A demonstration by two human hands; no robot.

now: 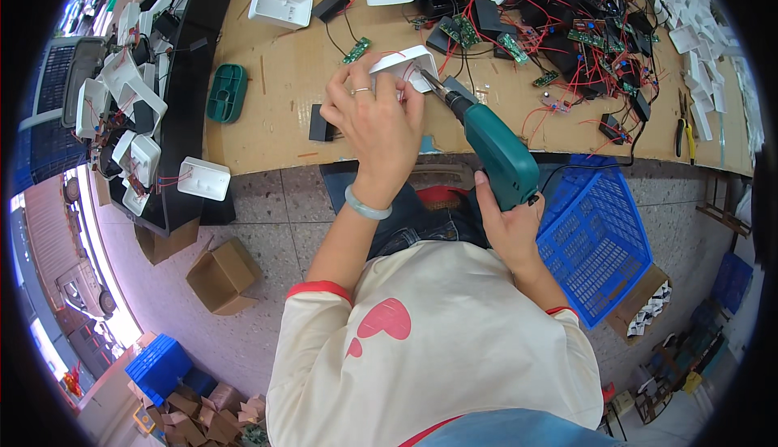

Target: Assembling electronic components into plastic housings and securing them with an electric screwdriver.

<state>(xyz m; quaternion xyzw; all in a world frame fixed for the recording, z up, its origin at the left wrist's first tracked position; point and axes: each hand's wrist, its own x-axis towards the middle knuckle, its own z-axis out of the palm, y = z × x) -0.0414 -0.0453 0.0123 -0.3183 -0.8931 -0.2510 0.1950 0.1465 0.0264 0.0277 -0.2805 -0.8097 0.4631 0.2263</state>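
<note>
My left hand [377, 115] is closed on a white plastic housing [399, 61], tilted above the near part of the table, with thin red wires showing inside it. In my right hand [512, 224] is a green power screwdriver [500, 155]. Its metal bit points up and left into the open side of the housing; whether the tip touches a screw is too small to tell. A small black box [321, 123] lies just left of my left wrist. Beyond my fingers sits a green circuit board [356, 50] with a black wire.
Black boxes, circuit boards and red wires form a tangled heap [575, 34] at the right. A green tray [226, 93] and white housing [280, 5] lie at the left. Pliers [690, 135] rest far right. A blue crate [600, 240] stands below the table's edge, a cardboard box [223, 277] on the floor.
</note>
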